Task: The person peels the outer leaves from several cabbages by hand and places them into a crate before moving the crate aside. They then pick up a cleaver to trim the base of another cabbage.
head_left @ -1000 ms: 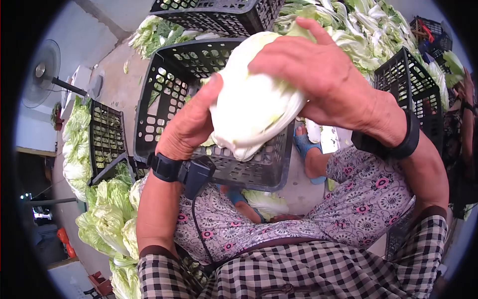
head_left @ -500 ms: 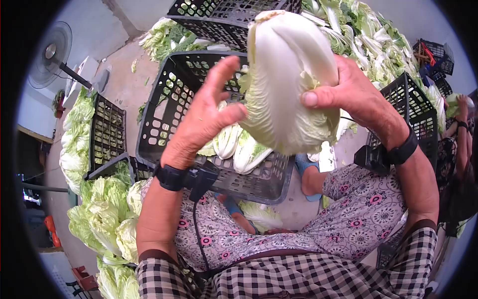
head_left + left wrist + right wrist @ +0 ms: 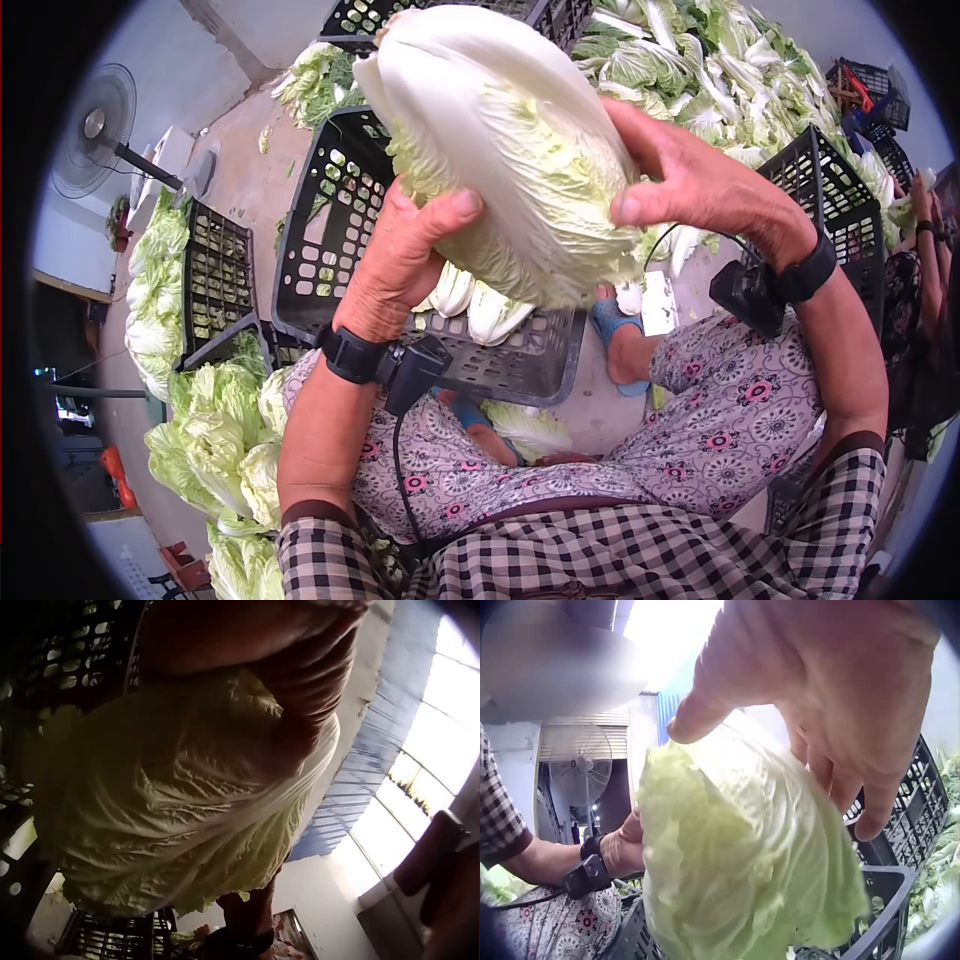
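A large napa cabbage [image 3: 510,140] is held up in front of me, stem end up and to the left, leafy end down. My left hand [image 3: 405,260] grips its lower left side, thumb across the leaves. My right hand [image 3: 690,180] holds the right side, thumb on the front. The left wrist view shows the crinkled cabbage [image 3: 172,802] pressed under the left hand [image 3: 292,682]. In the right wrist view the right hand [image 3: 832,697] cups the cabbage [image 3: 742,855] from above. Below it stands a black plastic crate [image 3: 330,230] holding a few trimmed cabbages [image 3: 480,305].
Piles of cabbages lie at the left [image 3: 200,430] and far back right [image 3: 720,70]. More black crates stand at left [image 3: 215,270], top [image 3: 450,15] and right [image 3: 835,200]. A standing fan [image 3: 95,130] is at far left. Another person [image 3: 920,270] sits at right.
The cabbage has been turned and tilted, its stem end swinging up to the left. My left hand, lifted off it half a second ago, now grips its lower left side.
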Demonstrator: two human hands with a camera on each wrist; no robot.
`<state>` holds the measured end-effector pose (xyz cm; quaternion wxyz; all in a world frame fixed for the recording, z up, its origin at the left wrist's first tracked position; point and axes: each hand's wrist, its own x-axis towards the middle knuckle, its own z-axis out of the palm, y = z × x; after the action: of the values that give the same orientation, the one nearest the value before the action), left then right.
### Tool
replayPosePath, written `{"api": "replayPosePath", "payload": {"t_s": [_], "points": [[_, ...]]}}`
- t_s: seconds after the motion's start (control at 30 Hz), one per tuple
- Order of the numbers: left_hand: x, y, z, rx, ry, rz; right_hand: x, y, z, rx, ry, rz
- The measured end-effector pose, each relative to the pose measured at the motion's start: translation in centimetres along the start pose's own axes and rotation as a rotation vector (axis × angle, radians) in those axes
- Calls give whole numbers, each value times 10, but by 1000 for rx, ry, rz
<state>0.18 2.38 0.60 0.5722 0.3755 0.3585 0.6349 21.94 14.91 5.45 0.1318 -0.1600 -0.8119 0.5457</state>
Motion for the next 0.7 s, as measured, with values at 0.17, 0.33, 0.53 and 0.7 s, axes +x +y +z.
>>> {"api": "replayPosePath", "payload": {"t_s": [0.17,0.33,0.53,0.7], "points": [[-1,-4,2,-7,16,2,-1,-9,13,-11,-108,50],[0,-2,-6,-6,81,31,8,-2,8,391,-60,177],[0,-4,5,-69,58,44,8,-11,26,102,-13,-27],[-6,4,11,-68,40,24,13,1,29,107,124,-5]]}}
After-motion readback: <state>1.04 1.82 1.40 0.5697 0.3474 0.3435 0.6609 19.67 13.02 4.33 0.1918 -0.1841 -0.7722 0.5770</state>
